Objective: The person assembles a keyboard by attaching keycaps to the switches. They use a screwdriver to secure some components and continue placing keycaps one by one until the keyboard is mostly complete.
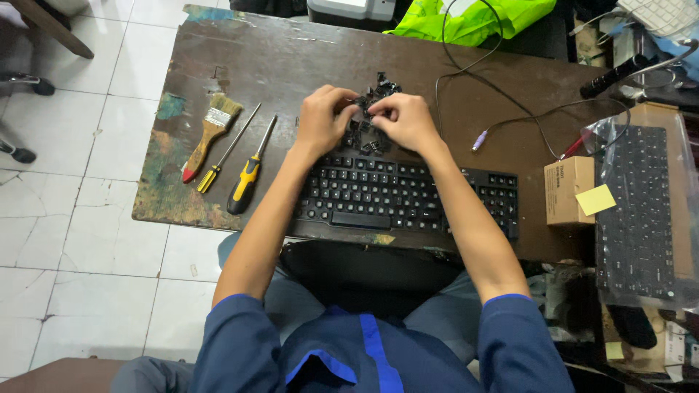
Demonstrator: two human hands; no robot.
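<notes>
Left hand (322, 116) and right hand (405, 120) meet over a pile of loose black keycaps (373, 109) on the worn wooden table (291, 58), fingers curled and pinching keycaps between the fingertips; which piece each grips cannot be told. Just below both wrists lies the black keyboard (408, 196). Well left of the left hand: a paintbrush (211, 135), a thin screwdriver (227, 151), a yellow-handled screwdriver (249, 175). Right of the right hand: a cardboard box (568, 191).

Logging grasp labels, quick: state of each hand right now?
Left hand: fingers curled over the pile of black keycaps; grip cannot be told.
Right hand: same, pinched at the pile, unclear.
</notes>
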